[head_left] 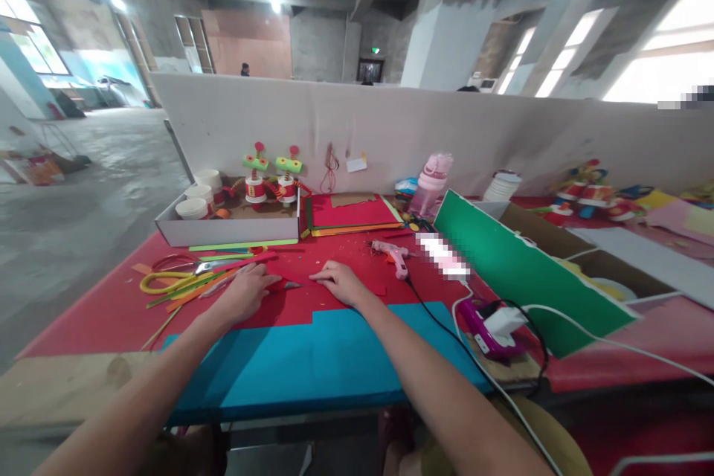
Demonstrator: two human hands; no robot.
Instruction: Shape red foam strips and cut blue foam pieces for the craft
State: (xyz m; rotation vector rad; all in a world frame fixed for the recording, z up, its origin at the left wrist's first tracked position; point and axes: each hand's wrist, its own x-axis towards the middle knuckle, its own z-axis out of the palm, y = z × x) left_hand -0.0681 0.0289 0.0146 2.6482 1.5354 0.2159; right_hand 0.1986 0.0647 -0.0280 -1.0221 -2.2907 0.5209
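Paper-positioning step, apparently. Left hand (253, 286), fingers together, rests on flat bright-red paper piece (297, 274); right hand (339, 284), index outstretched, beside it, pinch unclear. Paper sits beyond blue sheets (268, 364) lining red-covered table's (100, 323) front edge. Next move likely needs even fingertip pressure.

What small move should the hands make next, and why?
Probably smooth the red paper outward with the right hand while the left hand steadies it. Both hands are down at the paper, one on each side, so they seem well placed for this; whether it lies fully flat is hard to tell.
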